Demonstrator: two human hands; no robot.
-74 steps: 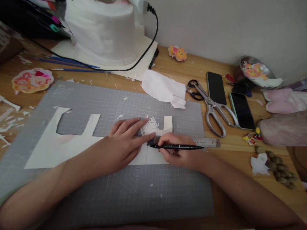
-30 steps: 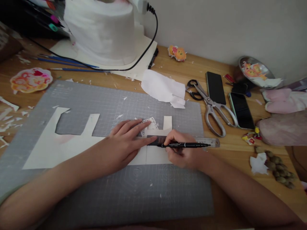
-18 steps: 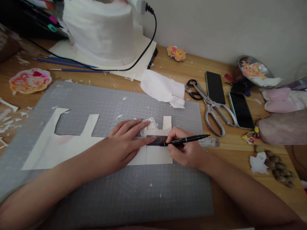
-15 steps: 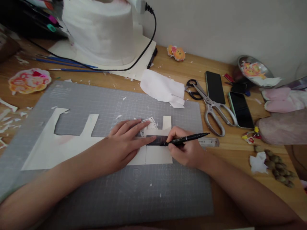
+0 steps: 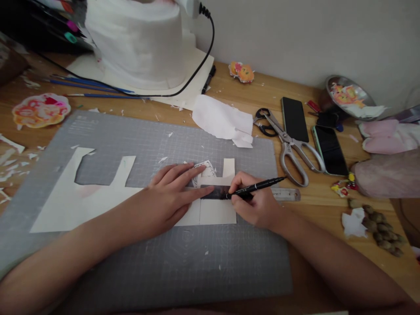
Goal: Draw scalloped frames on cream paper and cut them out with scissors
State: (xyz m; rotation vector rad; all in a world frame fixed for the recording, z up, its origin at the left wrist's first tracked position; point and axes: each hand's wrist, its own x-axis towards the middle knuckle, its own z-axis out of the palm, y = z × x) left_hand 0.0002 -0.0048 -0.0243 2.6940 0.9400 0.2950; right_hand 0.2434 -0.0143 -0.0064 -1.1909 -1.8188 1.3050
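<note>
My left hand [image 5: 175, 190] lies flat with its fingers spread, pressing on the white paper [image 5: 216, 214] and the left end of a metal ruler [image 5: 287, 194]. Under its fingertips is a small paper piece with a black-line drawing [image 5: 206, 168]. My right hand [image 5: 252, 201] grips a black marker pen [image 5: 259, 184], its tip down by the ruler's lower edge. The ruler's middle is hidden by this hand. A thin vertical line runs down the paper between the hands. The paper, cut with notches along its far edge, rests on a grey cutting mat [image 5: 183, 271].
Beyond the mat lie a cut white paper scrap [image 5: 223, 120], scissors [image 5: 287, 142] and two phones [image 5: 295, 120]. A metal bowl [image 5: 348, 96] stands at the back right. Paintbrushes [image 5: 95, 85] and a tissue roll [image 5: 134, 43] are at the back left, with a black cable crossing.
My right hand has slid the marker rightward along the ruler, and the pen's back end has tipped upward. My left hand has stayed in place on the ruler and paper.
</note>
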